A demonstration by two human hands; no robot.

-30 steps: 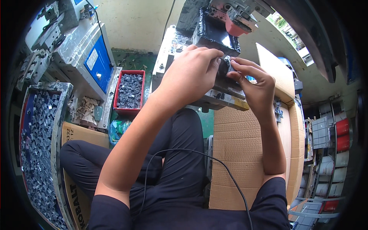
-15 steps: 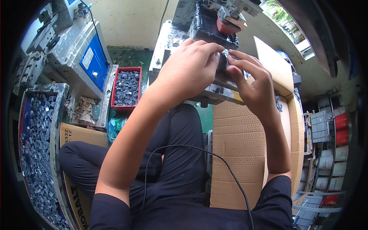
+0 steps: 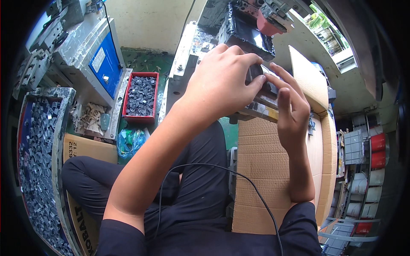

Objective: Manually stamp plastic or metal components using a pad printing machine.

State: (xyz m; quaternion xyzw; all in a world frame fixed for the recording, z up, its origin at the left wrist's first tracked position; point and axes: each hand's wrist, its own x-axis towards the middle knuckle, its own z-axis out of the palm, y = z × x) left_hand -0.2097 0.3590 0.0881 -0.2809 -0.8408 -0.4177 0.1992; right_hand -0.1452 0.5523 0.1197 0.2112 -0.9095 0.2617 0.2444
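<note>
My left hand [image 3: 226, 81] is bent over the dark fixture [image 3: 267, 90] of a machine, thumb and fingers curled round something I cannot make out. Just right of it, my right hand [image 3: 292, 106] has its fingers apart and its thumb raised, the fingertips reaching beside my left thumb. A black tray [image 3: 245, 34] with a glossy black coating sits just behind the hands, and a pink pad [image 3: 267, 25] hangs on the machine head above it.
A red crate [image 3: 154, 96] of small grey parts stands left of the machine; a long tray [image 3: 40, 166] of similar parts lines the far left. A blue-panelled machine [image 3: 106, 55], a plastic bag [image 3: 130, 143], a large cardboard box [image 3: 260, 175] at right and my crossed legs surround the work.
Both hands have shifted slightly rightward. My right thumb has moved away from the fingertips and now points up, with that hand turned more upright and a little lower.
</note>
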